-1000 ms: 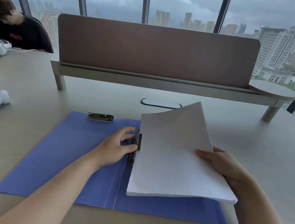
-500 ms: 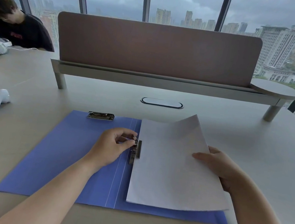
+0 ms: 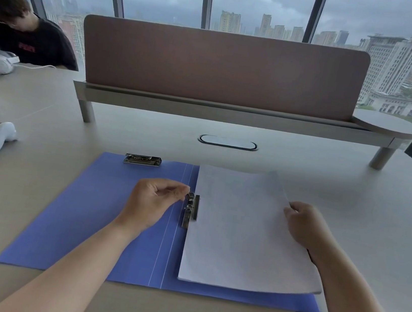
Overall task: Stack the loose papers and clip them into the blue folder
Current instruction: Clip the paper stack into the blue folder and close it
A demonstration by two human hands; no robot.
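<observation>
Pale wood-toned counter point(image 3: 351, 202) carries the blue folder point(image 3: 90, 219), lying open and flat; the white paper stack point(image 3: 241, 235) rests on the folder's right half, its far right corner lifted; the right hand point(image 3: 306, 228) grips the stack's right edge, fingers curled over it; the left hand point(image 3: 153, 201) pinches the top of the metal spine clip point(image 3: 191, 210) at the stack's left edge; a second metal clip point(image 3: 142, 160) sits on the folder's far edge.
</observation>
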